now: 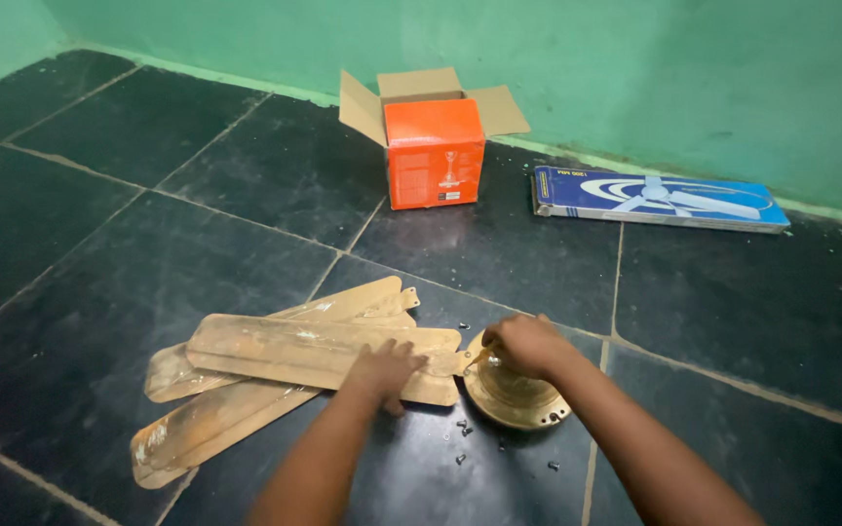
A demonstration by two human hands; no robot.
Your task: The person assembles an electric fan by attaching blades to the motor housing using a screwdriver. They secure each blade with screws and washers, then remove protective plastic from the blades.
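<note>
- Pressing flat, fingers spread, left hand (pixel 387 368) rests on top fan blade (pixel 319 353), floor (pixel 148 195).
- Right hand (pixel 526 343), fingers curled together, pinches something small over brass motor housing (pixel 518 399); object unclear.
- Loose screws (pixel 462 426) lie just beside the housing.

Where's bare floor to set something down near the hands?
Free: dark tiles between the fan blades and orange box; also right of the fan motor, below the blue box. Crowded: around both hands, with loose screws.

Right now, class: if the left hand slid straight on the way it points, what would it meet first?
The left hand points up-right across the top blade. Past the blade's edge lies bare floor; the orange box probably comes first, though depth is unclear.
</note>
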